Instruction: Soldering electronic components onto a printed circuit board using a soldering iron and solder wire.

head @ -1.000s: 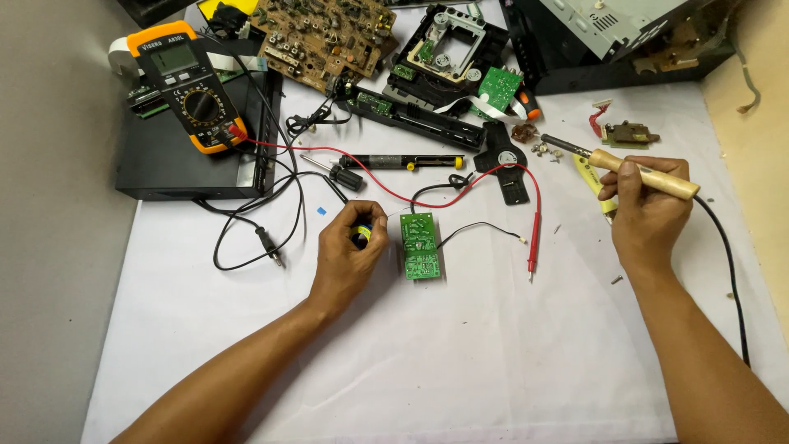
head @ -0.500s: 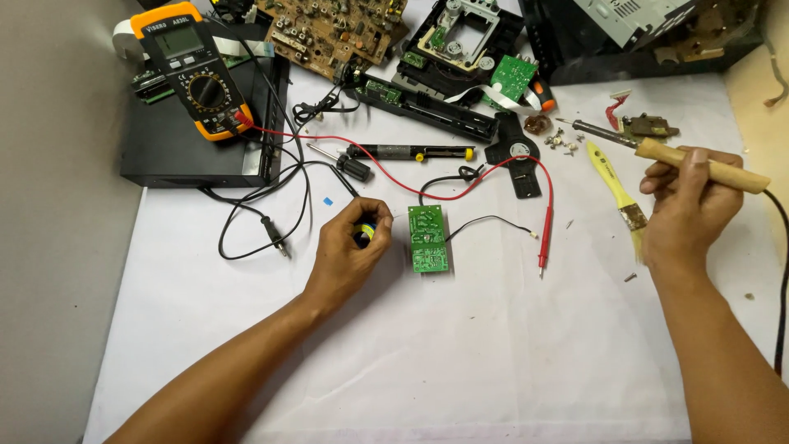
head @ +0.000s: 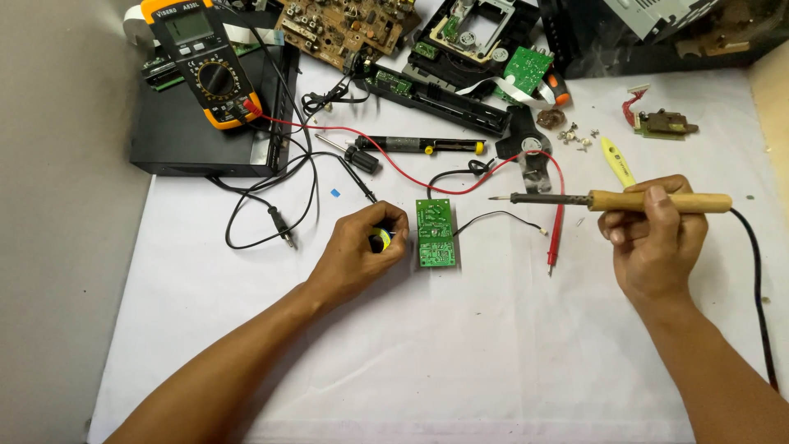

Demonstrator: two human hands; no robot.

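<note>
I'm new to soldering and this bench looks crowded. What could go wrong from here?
The soldering iron in the right hand has its bare tip above the red probe lead; lowered carelessly, it may scorch the insulation. The left hand pinches a small yellow solder spool right beside the green circuit board, so its fingers could get burned.

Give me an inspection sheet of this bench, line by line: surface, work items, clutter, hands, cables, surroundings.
Surface: white sheet covering the table, lightly wrinkled.
Work items: small green circuit board lying flat; wooden-handled soldering iron held level, tip pointing at the board but apart from it; small yellow-green item, too hidden to identify.
Clutter: multimeter on a black box; brown circuit board; desoldering pump; loose screws.
Hands: left hand closed on the yellow-green item beside the board; right hand grips the iron's handle.
Cables: red probe lead; black cord.
Surroundings: grey floor.
</note>
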